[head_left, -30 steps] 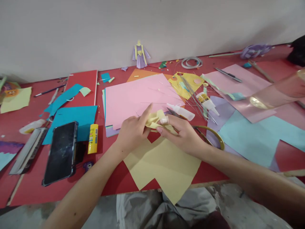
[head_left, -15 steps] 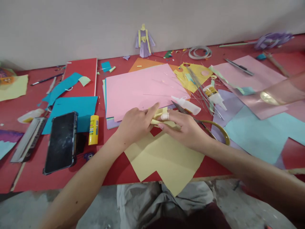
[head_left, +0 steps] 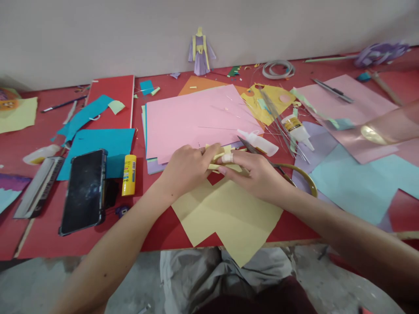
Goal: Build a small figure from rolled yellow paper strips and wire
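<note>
My left hand [head_left: 190,168] and my right hand [head_left: 253,174] meet above the table, both closed on narrow folded strips of pale yellow paper [head_left: 215,166]. White tape wraps one finger of the right hand. Beneath them lies a larger pale yellow paper sheet [head_left: 225,213] with notched edges, overhanging the table's front edge. Scissors with a yellow handle [head_left: 310,181] lie partly under my right hand, blades pointing up-left. Just behind the hands is a stack of sheets topped by pink paper [head_left: 196,117]. My fingers hide part of the strips.
A phone [head_left: 83,192], a yellow glue stick [head_left: 128,175] and blue paper [head_left: 114,139] are on the left. Glue bottles [head_left: 262,143], wires [head_left: 276,117] and a craft knife [head_left: 334,90] lie to the right. A paper dress figure [head_left: 200,52] leans on the wall. Another person's forearm [head_left: 393,124] reaches in from the right.
The view has shifted slightly, so the table sits a little higher in the picture. Both hands stay together on the yellow strips, with only small finger movements.
</note>
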### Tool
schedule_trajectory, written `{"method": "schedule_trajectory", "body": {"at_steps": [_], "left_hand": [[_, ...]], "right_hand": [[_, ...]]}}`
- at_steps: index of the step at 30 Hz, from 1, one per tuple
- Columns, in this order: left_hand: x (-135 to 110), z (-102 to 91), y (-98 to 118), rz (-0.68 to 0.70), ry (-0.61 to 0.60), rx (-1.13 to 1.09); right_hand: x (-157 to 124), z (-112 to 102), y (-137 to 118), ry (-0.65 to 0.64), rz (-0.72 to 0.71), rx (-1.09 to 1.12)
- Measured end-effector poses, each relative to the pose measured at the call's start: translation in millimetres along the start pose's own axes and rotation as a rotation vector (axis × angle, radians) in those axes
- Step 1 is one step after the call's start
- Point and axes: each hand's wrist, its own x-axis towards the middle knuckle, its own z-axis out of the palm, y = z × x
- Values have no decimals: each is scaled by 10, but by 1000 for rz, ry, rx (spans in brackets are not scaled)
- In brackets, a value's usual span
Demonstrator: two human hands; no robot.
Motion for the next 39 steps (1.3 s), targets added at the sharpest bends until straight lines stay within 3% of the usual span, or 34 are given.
{"method": "schedule_trajectory", "body": {"at_steps": [18, 39], "left_hand": [[2, -24, 12, 28, -26, -20], [-7, -44, 14, 57, -43, -13]], "right_hand": [[8, -9, 32, -70, -8, -21], [-41, -36, 0, -168, -10, -202]]}}
